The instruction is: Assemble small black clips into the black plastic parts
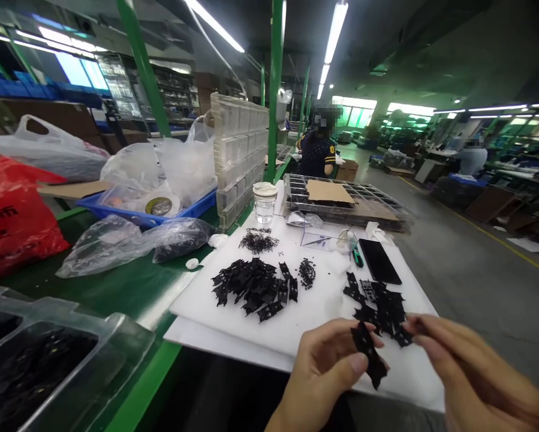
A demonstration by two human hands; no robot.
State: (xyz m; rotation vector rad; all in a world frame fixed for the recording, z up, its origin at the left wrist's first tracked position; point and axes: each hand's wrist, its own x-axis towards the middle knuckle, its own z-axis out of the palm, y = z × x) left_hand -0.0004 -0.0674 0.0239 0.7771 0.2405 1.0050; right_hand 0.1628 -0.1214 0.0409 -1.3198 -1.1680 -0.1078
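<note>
Held black part [369,357] was in my left hand [327,366], over the near end of the white sheet [197,305]; left fingers were pinched on it, thumb on the near face, part tilted with its lower end toward the right; my right hand [467,366] was just beside the right-hand pile [386,306] of flat black parts, fingertips close together; couldn't tell from the head view whether they gripped anything.

Farther left on the sheet I had a bigger left-hand pile [251,285], similar black parts, heaped and overlapping; small black pellets [307,273] were scattered just right of it; thin dark wire-like bits [259,242] lay behind it; a clear lidded jar [265,207] stood upright behind those.

Black slab [379,261] lay flat beyond the right-hand pile, green-handled tool [358,258] just left of it; clear box [327,240] sat behind the tool; cardboard piece [330,192] rested on gridded trays [377,201] at the back.

Left of the sheet, the green worktop [138,297] carried a blue tray [192,209] with plastic bags in it; a person [316,153] in a dark top was farther back.
</note>
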